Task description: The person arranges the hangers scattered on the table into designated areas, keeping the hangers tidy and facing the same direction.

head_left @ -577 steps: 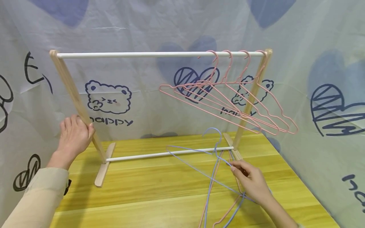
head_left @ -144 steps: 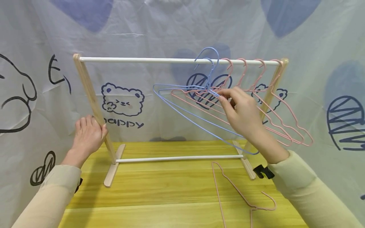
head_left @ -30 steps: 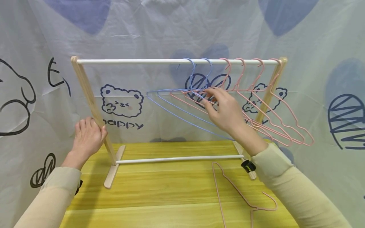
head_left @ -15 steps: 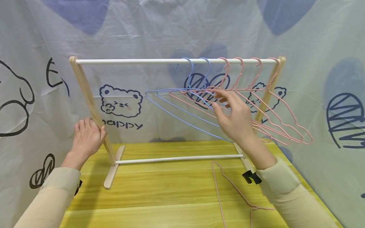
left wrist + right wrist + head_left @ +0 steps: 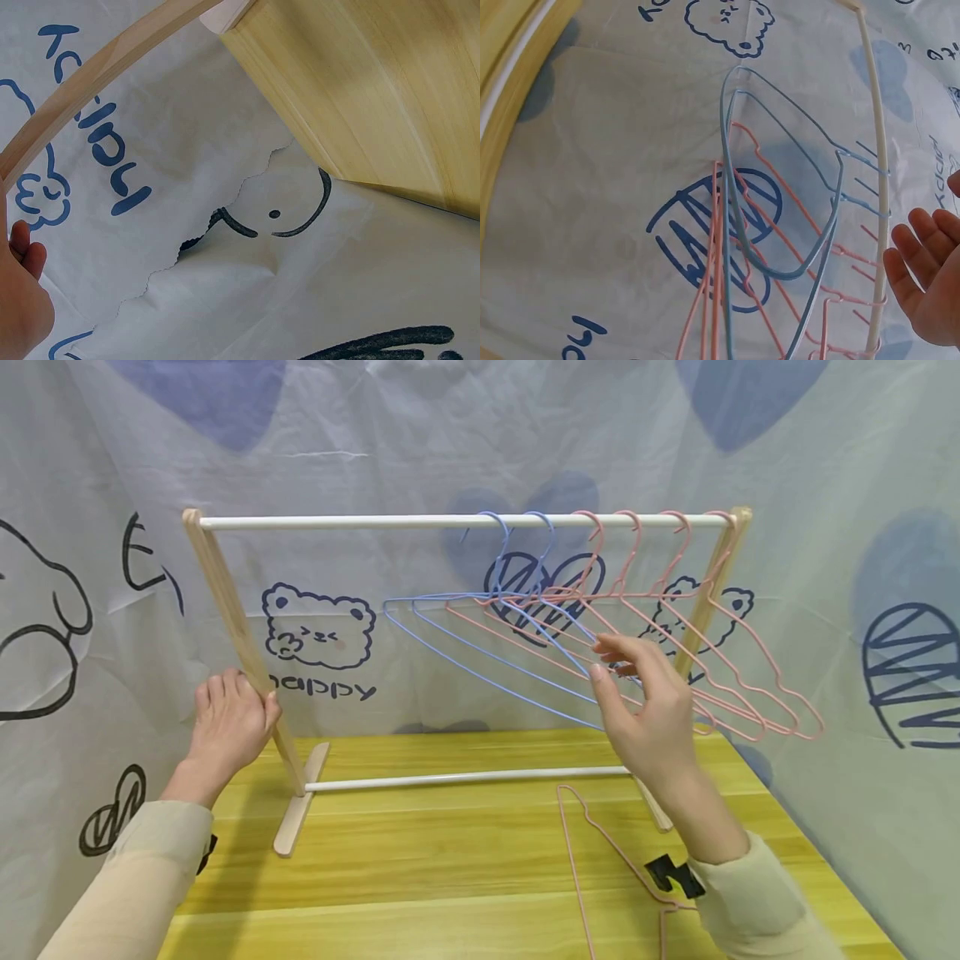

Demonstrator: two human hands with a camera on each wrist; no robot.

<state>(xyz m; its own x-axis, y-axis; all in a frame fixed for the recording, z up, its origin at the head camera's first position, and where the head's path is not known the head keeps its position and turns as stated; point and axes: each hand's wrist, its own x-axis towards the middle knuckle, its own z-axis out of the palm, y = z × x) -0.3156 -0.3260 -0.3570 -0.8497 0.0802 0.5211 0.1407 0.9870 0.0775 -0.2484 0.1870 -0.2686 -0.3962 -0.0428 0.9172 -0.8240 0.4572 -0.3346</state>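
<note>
A clothes rack with wooden posts and a white top rod (image 5: 337,522) stands on the table. My left hand (image 5: 228,718) grips its left post (image 5: 221,585) low down; the left wrist view catches curled fingertips (image 5: 34,261) beside the wood. Two blue hangers (image 5: 501,578) hang side by side from the rod. To their right hang several pink hangers (image 5: 637,537), spaced along the rod. My right hand (image 5: 651,714) is in front of the hangers' lower right ends, fingers loosely bent and nothing held. The right wrist view shows its relaxed fingers (image 5: 919,251) apart from the hangers.
Another pink hanger (image 5: 666,905) lies on the yellow wood-grain table (image 5: 420,860), partly behind the right forearm. A white lower bar (image 5: 465,777) joins the rack's feet, the left foot (image 5: 292,818) jutting forward. Printed cloth (image 5: 420,435) encloses the back and sides.
Held above the rod several seconds ago, the front blue hanger now hangs on it. My right hand has let go and drawn down and right. The left hand keeps its grip.
</note>
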